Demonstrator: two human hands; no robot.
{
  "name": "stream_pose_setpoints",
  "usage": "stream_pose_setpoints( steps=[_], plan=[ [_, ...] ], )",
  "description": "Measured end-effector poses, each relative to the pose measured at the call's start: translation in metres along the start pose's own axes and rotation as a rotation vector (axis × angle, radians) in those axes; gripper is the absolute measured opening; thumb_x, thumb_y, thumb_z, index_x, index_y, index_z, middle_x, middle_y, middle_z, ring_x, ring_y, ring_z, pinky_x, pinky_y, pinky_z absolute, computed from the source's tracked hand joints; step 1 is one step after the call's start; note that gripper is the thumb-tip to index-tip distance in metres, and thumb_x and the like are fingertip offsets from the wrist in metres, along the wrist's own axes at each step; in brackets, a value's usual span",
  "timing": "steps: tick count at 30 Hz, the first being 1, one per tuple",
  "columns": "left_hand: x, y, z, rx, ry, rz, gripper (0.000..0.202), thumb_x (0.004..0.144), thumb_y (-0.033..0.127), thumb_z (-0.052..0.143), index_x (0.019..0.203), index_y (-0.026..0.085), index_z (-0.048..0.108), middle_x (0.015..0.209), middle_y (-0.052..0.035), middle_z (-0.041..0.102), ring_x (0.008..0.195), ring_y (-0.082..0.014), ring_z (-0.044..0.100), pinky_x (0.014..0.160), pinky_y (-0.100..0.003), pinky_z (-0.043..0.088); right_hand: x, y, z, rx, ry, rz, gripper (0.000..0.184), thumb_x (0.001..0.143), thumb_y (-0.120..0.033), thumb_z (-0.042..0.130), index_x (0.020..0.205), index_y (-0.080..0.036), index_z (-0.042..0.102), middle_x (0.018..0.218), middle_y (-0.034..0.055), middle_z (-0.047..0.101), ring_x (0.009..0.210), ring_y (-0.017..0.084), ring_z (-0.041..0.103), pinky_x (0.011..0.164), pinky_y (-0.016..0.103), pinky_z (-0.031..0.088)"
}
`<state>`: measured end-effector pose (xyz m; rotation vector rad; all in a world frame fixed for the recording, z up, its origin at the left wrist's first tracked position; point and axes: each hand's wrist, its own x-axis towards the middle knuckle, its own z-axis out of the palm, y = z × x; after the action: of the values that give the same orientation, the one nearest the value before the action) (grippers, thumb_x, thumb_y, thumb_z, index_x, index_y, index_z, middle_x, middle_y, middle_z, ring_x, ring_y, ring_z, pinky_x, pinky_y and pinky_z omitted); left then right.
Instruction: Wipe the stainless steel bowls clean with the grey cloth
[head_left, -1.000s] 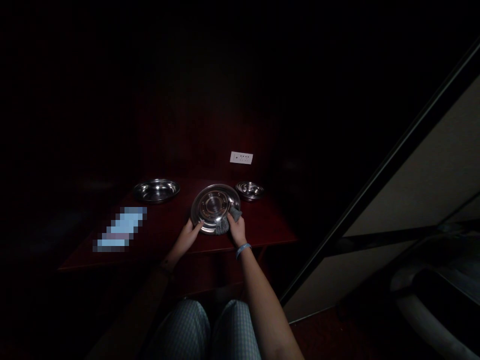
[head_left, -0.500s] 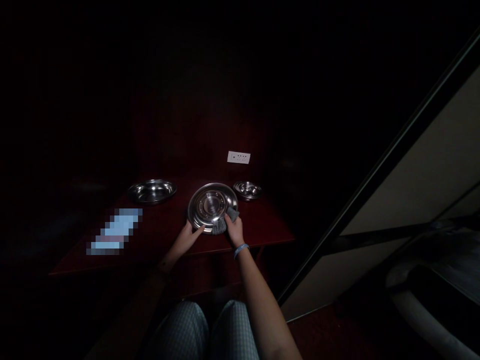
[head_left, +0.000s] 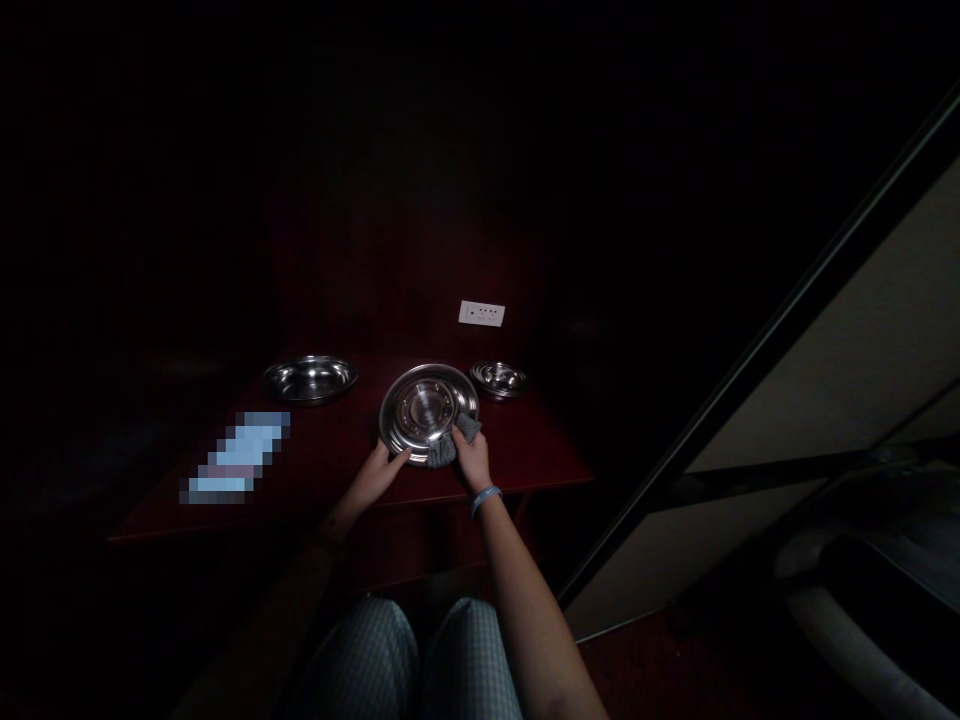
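A round, shiny steel plate (head_left: pixel 420 400) is held tilted above the front of the dark red table (head_left: pixel 525 450). My left hand (head_left: pixel 377 472) grips its lower left rim, thumb on the near face and the other fingers hidden behind. At the lower right rim my right hand (head_left: pixel 471 458) is closed on a grey cloth (head_left: pixel 442 450), which is folded over the plate's edge. The cloth lies between that hand and the steel. A blue band circles the right wrist.
A wide steel dish (head_left: pixel 311 380) stands at the table's back left, and small stacked steel bowls (head_left: pixel 499 380) at the back right. A blurred pale-blue rectangle (head_left: pixel 244 455) lies front left. A white socket panel (head_left: pixel 481 314) is on the wall. A chair (head_left: pixel 840 600) stands far right.
The whole view has shifted slightly. Both hands keep their hold on the plate and the cloth, with hardly any movement between them.
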<state>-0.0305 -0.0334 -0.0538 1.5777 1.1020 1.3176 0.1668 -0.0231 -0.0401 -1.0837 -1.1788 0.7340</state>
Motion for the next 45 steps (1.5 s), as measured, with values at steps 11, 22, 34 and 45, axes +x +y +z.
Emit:
stream_pose_setpoints(
  steps=[11,22,34,45],
  plan=[
    [0.0,0.003,0.0,-0.01,0.0,-0.019,0.067,0.087,0.036,0.06,0.148,0.012,0.044,0.145,-0.0175,0.061,0.147,-0.0278,0.045,0.125,-0.044,0.029,-0.002,-0.004,0.0,-0.009,-0.004,0.0,0.038,0.082,-0.045,0.067,0.107,-0.017,0.076,0.115,0.0094,0.078,0.111,0.027,0.071,0.104,0.043,0.052],
    [-0.002,0.004,0.0,-0.025,0.011,0.014,0.071,0.087,0.036,0.06,0.152,0.015,0.039,0.151,-0.0151,0.056,0.147,-0.0262,0.045,0.125,-0.043,0.027,-0.005,-0.013,0.0,-0.008,-0.007,0.016,0.038,0.082,-0.046,0.068,0.107,-0.017,0.075,0.116,0.0085,0.078,0.11,0.025,0.071,0.104,0.04,0.052],
    [-0.001,-0.01,0.001,0.011,0.047,-0.008,0.069,0.088,0.037,0.06,0.151,0.018,0.042,0.149,-0.0138,0.058,0.148,-0.0272,0.044,0.125,-0.044,0.03,-0.006,-0.014,0.001,0.0,0.001,0.025,0.032,0.082,-0.044,0.067,0.101,-0.02,0.076,0.109,0.0064,0.079,0.105,0.025,0.072,0.101,0.039,0.053],
    [0.019,-0.014,0.004,-0.057,0.074,-0.06,0.076,0.087,0.04,0.063,0.154,0.015,0.036,0.155,-0.0184,0.051,0.151,-0.0312,0.04,0.125,-0.048,0.029,-0.001,-0.011,0.0,0.041,0.062,0.081,0.031,0.078,-0.045,0.071,0.096,-0.02,0.076,0.105,0.0073,0.079,0.103,0.027,0.072,0.1,0.042,0.054]
  ],
)
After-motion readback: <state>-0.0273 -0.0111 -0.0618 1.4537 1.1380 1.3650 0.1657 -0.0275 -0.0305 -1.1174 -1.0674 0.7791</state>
